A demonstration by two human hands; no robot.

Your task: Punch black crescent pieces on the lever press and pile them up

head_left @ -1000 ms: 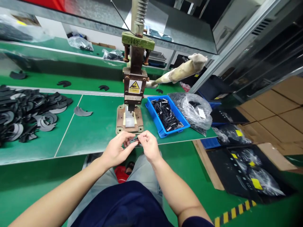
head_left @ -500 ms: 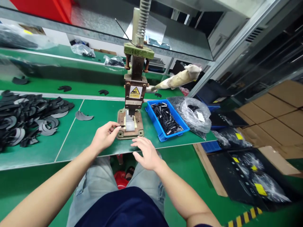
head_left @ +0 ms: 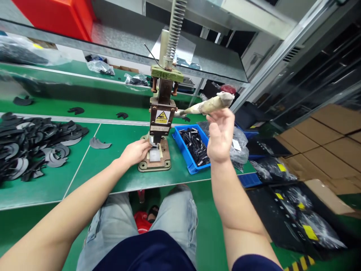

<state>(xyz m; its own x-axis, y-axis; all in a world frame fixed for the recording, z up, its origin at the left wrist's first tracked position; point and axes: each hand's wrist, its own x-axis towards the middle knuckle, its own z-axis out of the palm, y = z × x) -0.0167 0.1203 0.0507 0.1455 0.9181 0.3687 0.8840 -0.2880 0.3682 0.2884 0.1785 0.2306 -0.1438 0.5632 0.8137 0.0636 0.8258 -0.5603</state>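
Observation:
A hand press (head_left: 162, 116) with a spring and a yellow warning label stands on the green table. My left hand (head_left: 138, 151) is at its base, fingertips closed on a small black part (head_left: 154, 146) under the ram. My right hand (head_left: 221, 131) is raised at the wrapped lever (head_left: 210, 105), fingers apart and just below its end; whether they touch it is hard to tell. Right of the press is a blue tray (head_left: 184, 150) of small black parts (head_left: 194, 143).
Curved black pieces (head_left: 42, 143) are heaped on the left, with one grey curved piece (head_left: 99, 143) nearer the press. A plastic bag (head_left: 239, 150) lies behind the tray. Cardboard boxes (head_left: 332, 131) stand at the right, and a red bin (head_left: 62, 17) is on the upper shelf.
My right hand has risen from the table edge to the lever. My left hand has moved forward and right, bringing the black part under the ram. The lever sits slightly lower.

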